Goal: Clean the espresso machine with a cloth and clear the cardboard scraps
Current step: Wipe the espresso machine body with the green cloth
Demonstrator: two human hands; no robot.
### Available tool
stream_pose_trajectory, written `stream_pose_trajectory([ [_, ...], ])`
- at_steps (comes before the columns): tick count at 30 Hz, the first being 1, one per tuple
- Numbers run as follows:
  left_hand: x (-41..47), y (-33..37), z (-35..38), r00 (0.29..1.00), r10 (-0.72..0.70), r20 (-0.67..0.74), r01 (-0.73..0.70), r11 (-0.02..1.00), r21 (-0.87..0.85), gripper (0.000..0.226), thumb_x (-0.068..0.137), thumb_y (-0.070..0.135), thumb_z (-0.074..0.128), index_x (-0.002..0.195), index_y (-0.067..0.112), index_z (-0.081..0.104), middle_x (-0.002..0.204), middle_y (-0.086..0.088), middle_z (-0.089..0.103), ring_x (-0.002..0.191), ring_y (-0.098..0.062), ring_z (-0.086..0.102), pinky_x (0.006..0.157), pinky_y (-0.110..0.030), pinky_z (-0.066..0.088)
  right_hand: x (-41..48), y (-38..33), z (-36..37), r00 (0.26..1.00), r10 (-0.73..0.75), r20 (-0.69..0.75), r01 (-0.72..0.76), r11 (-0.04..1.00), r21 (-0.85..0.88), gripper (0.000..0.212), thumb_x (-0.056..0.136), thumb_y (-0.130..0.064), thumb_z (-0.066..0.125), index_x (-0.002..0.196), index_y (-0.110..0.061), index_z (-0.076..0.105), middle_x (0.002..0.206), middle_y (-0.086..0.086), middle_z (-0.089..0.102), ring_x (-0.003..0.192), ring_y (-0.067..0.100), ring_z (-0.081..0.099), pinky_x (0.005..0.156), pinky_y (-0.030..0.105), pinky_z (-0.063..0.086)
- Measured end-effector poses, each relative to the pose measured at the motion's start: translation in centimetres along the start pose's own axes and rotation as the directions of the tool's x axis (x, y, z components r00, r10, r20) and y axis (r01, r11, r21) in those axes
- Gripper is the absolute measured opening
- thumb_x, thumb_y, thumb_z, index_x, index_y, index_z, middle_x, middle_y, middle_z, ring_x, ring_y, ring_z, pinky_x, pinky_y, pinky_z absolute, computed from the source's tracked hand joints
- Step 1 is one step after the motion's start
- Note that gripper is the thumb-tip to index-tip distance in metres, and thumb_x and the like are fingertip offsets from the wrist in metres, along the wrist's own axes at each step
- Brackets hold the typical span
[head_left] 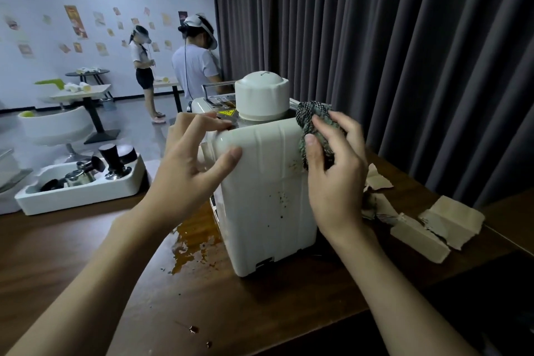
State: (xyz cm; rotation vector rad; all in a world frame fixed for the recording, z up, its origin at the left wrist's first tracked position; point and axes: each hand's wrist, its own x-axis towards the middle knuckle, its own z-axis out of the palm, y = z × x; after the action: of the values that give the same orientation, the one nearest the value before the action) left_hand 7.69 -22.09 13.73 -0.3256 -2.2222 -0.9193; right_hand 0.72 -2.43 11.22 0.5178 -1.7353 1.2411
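A cream espresso machine (265, 196) stands on the dark wooden table (86, 254), its back panel facing me and flecked with brown spots. My left hand (190, 165) grips its upper left corner, thumb on the back panel and fingers over the top. My right hand (335, 170) holds a bunched grey-green checked cloth (313, 118) against the machine's upper right edge. A white domed lid (261, 95) sits on top. Torn cardboard scraps (433, 225) lie on the table to the right of the machine.
A brown liquid puddle (196, 243) spreads left of the machine's base, with drops nearer me. A white foam tray (83, 182) with metal coffee tools sits at the table's left. Dark curtains hang behind. Two people stand far off near small tables.
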Motion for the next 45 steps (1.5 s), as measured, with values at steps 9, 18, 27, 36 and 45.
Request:
stream_pose_trajectory([
  [9,0.2,-0.3,-0.6,1.000,0.008,0.028,-0.010,0.999,0.054,0.024,0.087,0.070,0.051,0.109,0.063,0.045,0.118,0.013,0.042,0.125,-0.022,0.045,0.102,-0.053,0.047,-2.0,-2.3,1.4,0.986,-0.163,-0.034,0.163,0.987,-0.003,0.026,0.088,-0.007,0.070,0.112,0.002,0.067,0.103,0.012,0.060,0.103,0.011,0.054,0.094,0.017,0.044],
  [18,0.1,-0.7,-1.2,0.996,-0.021,0.084,0.016,0.998,0.059,0.032,0.092,0.065,0.040,0.120,0.053,0.047,0.119,0.019,0.037,0.129,-0.019,0.039,0.106,-0.051,0.041,-1.2,-0.6,1.1,0.975,0.068,-0.210,-0.061,0.997,0.039,0.018,0.088,-0.010,0.070,0.102,0.002,0.069,0.097,0.006,0.057,0.094,0.004,0.053,0.084,0.012,0.043],
  [27,-0.1,-0.8,-1.1,0.998,-0.014,0.068,0.012,1.000,0.025,0.033,0.095,0.059,0.043,0.124,0.047,0.050,0.123,0.017,0.040,0.139,-0.015,0.035,0.108,-0.044,0.036,-5.0,-5.5,3.5,0.993,-0.048,-0.109,0.057,0.995,0.077,0.019,0.084,-0.007,0.075,0.100,0.002,0.071,0.097,0.009,0.061,0.096,0.012,0.060,0.088,0.015,0.047],
  [36,-0.1,-0.8,-1.2,0.994,-0.032,0.100,0.028,0.999,0.044,0.029,0.094,0.062,0.041,0.122,0.054,0.045,0.122,0.023,0.037,0.139,-0.011,0.032,0.103,-0.037,0.030,-2.1,-0.5,1.5,0.983,0.047,-0.180,-0.042,0.999,0.031,0.014,0.087,-0.009,0.071,0.096,0.001,0.068,0.101,0.009,0.059,0.097,0.009,0.055,0.087,0.022,0.048],
  [45,-0.2,-0.8,-1.2,0.996,-0.007,0.091,0.003,0.999,0.042,0.032,0.096,0.058,0.042,0.124,0.047,0.048,0.125,0.016,0.040,0.142,-0.009,0.031,0.105,-0.031,0.028,-6.0,-3.6,3.5,0.985,0.058,-0.164,-0.052,0.998,0.040,0.011,0.083,-0.005,0.074,0.089,0.001,0.068,0.096,0.007,0.057,0.095,0.007,0.054,0.086,0.017,0.046],
])
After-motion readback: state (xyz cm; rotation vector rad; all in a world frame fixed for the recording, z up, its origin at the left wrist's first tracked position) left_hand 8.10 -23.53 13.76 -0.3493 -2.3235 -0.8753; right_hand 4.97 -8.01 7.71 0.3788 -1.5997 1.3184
